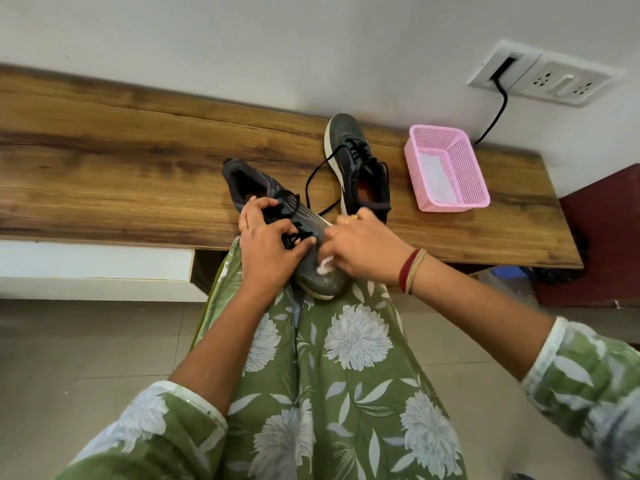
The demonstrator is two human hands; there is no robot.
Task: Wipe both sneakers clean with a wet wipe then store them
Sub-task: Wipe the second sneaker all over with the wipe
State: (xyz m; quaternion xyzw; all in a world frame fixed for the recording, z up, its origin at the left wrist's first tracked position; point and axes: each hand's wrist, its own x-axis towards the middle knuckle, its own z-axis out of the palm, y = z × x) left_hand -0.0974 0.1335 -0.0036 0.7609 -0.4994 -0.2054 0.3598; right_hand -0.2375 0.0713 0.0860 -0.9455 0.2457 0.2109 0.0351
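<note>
Wiping first sneaker (313,221): left hand (266,245) curled round its laces (289,199), right hand (367,247) pinching wet wipe (325,267) (second sneaker (356,168), one o'clock, pending).

Both forearms reach forward and meet mid-scene, the left hand (266,244) curled palm-down over the top of the sneaker (322,284) and gripping it, the right hand (367,247) knuckles-up just to its right, pinching a wet wipe (325,267) against the toe.

My head camera looks steeply down over my lap, close above my hands, facing the tabletop (138,161) and wall (242,36).
</note>
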